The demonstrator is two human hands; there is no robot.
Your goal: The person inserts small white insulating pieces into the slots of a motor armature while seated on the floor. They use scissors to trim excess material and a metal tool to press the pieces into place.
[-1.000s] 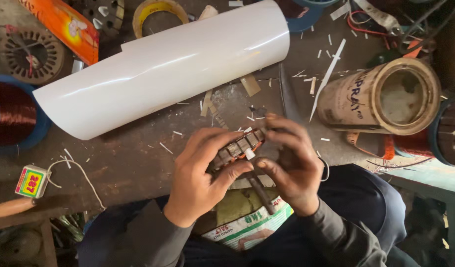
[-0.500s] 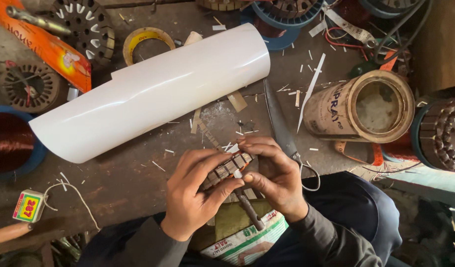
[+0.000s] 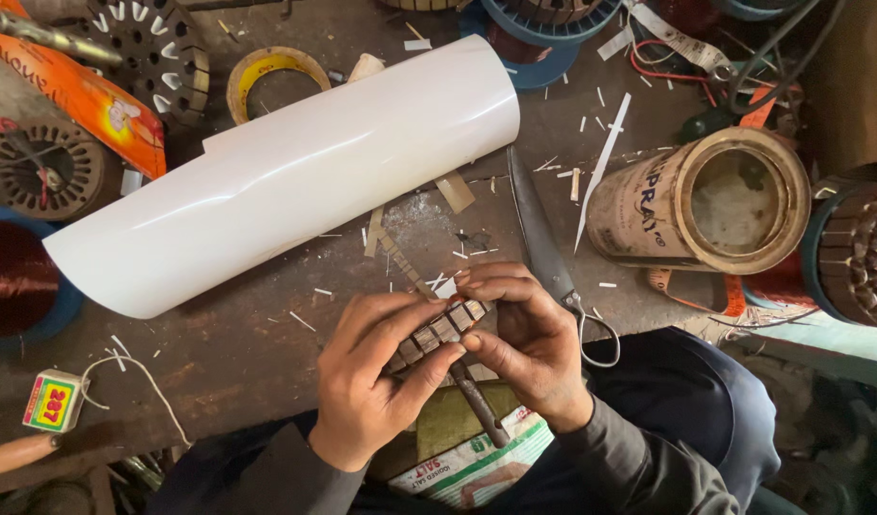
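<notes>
Both hands grip a small slotted metal rotor core [image 3: 438,332] on a dark shaft [image 3: 478,412] over my lap, at the near edge of the workbench. My left hand [image 3: 371,377] wraps the core from below and the left. My right hand [image 3: 526,334] pinches its upper right end, where a small white paper strip [image 3: 446,288] sticks out of a slot. A printed packet [image 3: 476,463] lies on my lap under the shaft.
A large rolled white sheet [image 3: 276,176] lies across the bench. Scissors [image 3: 548,257] rest beside my right hand. A cardboard tube [image 3: 705,200] lies at right, a copper wire spool [image 3: 14,281] at left, stator cores [image 3: 152,52] and tape roll [image 3: 271,72] behind, small box [image 3: 52,401].
The hands with the rotor have stayed together; the view has shifted, so the bench items sit higher in frame. The fingers have adjusted slightly on the core.
</notes>
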